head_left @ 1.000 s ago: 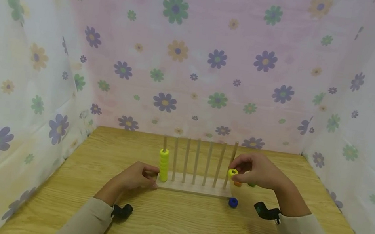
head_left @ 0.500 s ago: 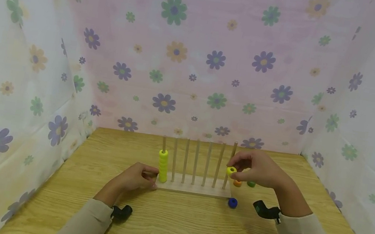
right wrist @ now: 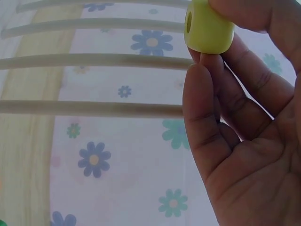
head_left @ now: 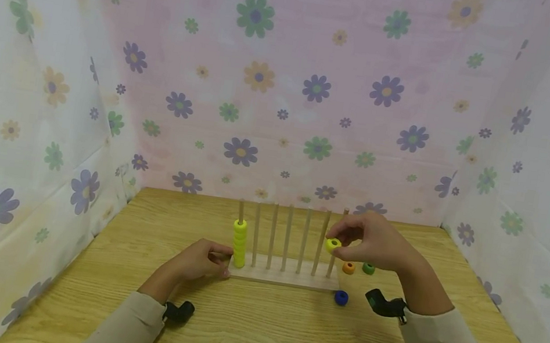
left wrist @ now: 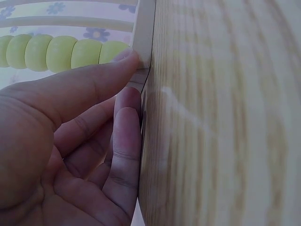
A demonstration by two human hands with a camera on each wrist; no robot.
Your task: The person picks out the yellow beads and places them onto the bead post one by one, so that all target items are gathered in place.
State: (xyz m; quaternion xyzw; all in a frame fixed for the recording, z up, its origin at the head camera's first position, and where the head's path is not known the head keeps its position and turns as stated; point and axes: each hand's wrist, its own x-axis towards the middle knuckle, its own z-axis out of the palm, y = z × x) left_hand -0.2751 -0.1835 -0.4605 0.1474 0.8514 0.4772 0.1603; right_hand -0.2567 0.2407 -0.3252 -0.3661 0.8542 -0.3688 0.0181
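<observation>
A wooden peg rack (head_left: 286, 278) with several upright rods stands mid-table. Yellow beads (head_left: 239, 244) are stacked on its leftmost rod. My left hand (head_left: 199, 257) holds the left end of the rack's base; in the left wrist view the thumb (left wrist: 108, 75) touches the base beside the lowest bead, with the other fingers curled by the table. My right hand (head_left: 376, 241) pinches a single yellow bead (head_left: 333, 246) between thumb and fingertips, raised in front of the rightmost rods. In the right wrist view this bead (right wrist: 209, 28) shows its hole facing left, off any rod.
Loose beads lie at the rack's right: an orange bead (head_left: 349, 267), a green bead (head_left: 368, 268) and a blue bead (head_left: 341, 297) by the base's front corner. Flowered cloth (head_left: 288, 79) walls in the wooden table (head_left: 254, 321) behind and at both sides.
My right hand has moved a little left and up with the yellow bead, uncovering the orange and green beads. The left hand stays at the rack's end.
</observation>
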